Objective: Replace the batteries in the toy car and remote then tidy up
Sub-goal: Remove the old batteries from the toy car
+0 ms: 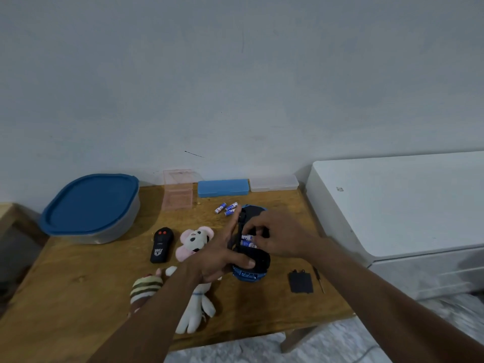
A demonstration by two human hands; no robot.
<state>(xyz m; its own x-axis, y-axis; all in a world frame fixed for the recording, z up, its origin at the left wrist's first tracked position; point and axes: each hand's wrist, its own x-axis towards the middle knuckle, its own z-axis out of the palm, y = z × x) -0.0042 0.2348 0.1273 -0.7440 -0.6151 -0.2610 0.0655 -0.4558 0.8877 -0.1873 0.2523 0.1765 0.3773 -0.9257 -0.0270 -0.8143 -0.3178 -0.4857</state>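
My left hand (220,255) covering much of the toy car (260,258), battery (246,243) half hidden under my right hand (281,237), labels on the loose batteries (226,208) too small for me to read, remote (161,244) print illegible

A wooden table (78,284) is shown, the car (262,258) laid underside up on it. Behind the car, three loose batteries (226,208) and a row of cases (223,188) are seen; left, remote (162,244), plush toys (195,239), tub (89,205); right, cover (301,282) and screwdriver (319,279) are laid.
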